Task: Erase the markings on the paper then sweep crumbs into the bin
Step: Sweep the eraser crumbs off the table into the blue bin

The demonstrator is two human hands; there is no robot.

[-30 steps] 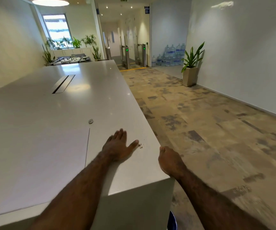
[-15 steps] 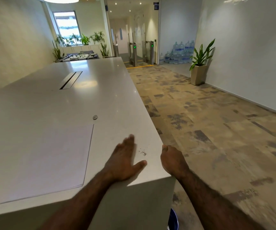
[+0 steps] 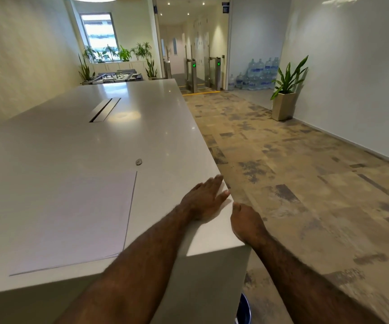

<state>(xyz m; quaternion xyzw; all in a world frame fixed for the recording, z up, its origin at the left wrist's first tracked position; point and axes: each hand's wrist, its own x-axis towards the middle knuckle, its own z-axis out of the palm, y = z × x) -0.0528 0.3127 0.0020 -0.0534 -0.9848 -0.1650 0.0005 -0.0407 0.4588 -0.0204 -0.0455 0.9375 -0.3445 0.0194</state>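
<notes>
With the left hand point(image 3: 204, 197) flat at the table point(image 3: 72, 141) edge and the right hand point(image 3: 247, 222) cupped just beside it, apparently holding nothing, crumbs could slip past onto the floor point(image 3: 305, 183).

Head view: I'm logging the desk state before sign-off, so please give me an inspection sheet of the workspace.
Surface: white table, glossy, with a slot near its middle.
Job's things: paper flat near the front edge, no markings visible; crumbs not visible; blue bin partly seen below the table corner.
Clutter: small round object beyond the paper.
Grips: left hand flat at the table's right edge; right hand cupped just off that edge, palm hidden.
Cables: nothing seen.
Surroundings: potted plant, water bottles, patterned carpet.
</notes>
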